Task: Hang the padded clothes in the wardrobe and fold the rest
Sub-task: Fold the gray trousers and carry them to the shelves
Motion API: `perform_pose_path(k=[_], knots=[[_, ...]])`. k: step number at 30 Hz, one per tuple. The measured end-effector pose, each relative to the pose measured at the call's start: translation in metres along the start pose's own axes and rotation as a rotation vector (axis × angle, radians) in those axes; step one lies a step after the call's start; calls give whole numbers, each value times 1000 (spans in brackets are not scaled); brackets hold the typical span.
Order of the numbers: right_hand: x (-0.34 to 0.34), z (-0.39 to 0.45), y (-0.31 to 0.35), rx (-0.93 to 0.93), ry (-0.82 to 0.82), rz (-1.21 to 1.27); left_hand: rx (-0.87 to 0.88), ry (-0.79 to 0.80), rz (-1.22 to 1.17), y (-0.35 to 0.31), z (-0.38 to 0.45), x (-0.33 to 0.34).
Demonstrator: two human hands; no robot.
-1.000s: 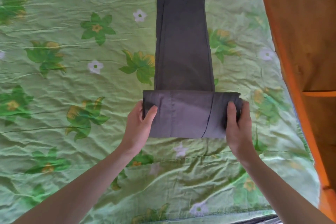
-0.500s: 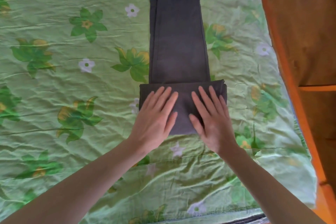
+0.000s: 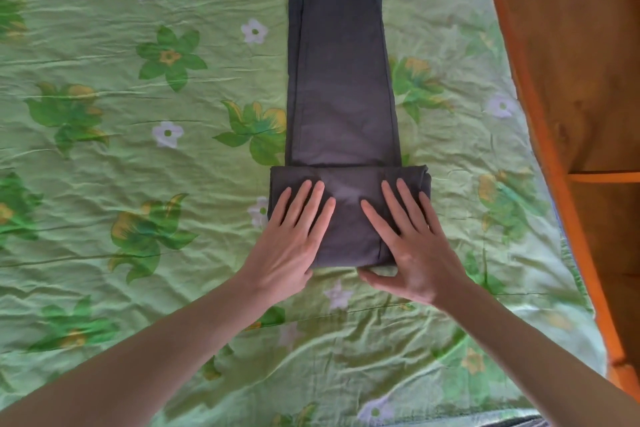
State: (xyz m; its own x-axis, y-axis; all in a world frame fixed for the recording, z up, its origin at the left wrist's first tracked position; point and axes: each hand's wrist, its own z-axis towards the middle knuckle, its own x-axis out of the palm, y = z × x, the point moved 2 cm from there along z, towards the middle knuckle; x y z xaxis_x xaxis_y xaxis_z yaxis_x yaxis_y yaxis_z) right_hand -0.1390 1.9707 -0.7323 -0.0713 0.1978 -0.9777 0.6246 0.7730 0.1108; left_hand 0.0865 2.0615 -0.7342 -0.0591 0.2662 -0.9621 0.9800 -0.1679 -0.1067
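both the left hand (image 3: 294, 239) and right hand (image 3: 408, 243) lay flat, fingers straight, on the folded end of the dark trousers (image 3: 343, 94) on the bed (image 3: 104, 218), probably pressing the fold firm.

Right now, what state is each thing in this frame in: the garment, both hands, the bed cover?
Dark grey garment: lying flat, near end folded over into a thick band, far part not yet folded.
Left hand: fingers straight, pressing flat on the folded band.
Right hand: fingers straight on the band, thumb at its near edge.
Green floral bed cover: spread out, wrinkled.
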Motion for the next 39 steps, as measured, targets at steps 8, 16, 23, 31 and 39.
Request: perform_pose_path(k=[8, 16, 23, 31, 39], knots=[[1, -2, 21, 80, -84, 47, -106, 5, -75, -17, -6, -9], [-28, -59, 1, -3, -136, 441, -67, 55, -494, -8, -48, -76], [-71, -82, -12, 149, 4, 832, -216, 119, -1045, -1, -66, -85], [-49, -41, -2, 550, -374, 1103, -709, -326, -1551, 10, -50, -46], [-11, 9, 0, 677, -380, 814, -848, -413, -1515, 23, -14, -23]])
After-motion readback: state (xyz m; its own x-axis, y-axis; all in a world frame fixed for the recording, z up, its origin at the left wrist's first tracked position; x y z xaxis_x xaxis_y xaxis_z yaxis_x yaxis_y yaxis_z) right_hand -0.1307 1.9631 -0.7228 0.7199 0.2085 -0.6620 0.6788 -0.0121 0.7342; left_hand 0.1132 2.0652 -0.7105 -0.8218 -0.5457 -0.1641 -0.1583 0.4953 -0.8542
